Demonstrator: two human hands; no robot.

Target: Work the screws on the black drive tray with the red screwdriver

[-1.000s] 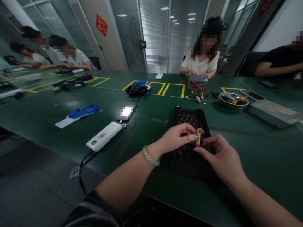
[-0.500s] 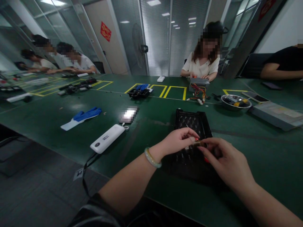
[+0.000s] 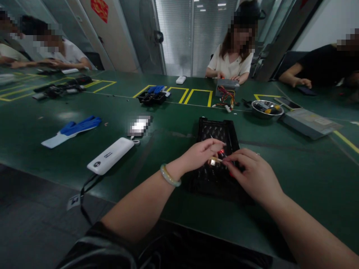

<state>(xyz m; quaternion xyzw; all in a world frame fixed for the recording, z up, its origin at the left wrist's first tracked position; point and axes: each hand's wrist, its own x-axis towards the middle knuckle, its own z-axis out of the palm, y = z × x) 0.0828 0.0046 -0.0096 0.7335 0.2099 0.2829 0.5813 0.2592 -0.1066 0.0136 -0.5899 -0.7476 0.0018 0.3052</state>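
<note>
My left hand (image 3: 200, 154) and my right hand (image 3: 252, 173) meet over a black perforated tray (image 3: 217, 130) on the green table (image 3: 174, 149). Between their fingertips sits a small yellowish part (image 3: 214, 161) with red bits beside it. Both hands pinch it, fingers curled together. A pale bangle is on my left wrist. The tray's near half is hidden under my hands.
A white power bank (image 3: 110, 155) with a black cord lies to the left, blue gloves (image 3: 73, 129) farther left. A metal bowl (image 3: 265, 108), a grey flat box (image 3: 308, 123) and a wired unit (image 3: 226, 89) sit beyond. Other people sit around the table.
The small part was held upright above the tray; it has been lowered and turned flat, both hands sinking toward the tray. The view has shifted slightly to the right.
</note>
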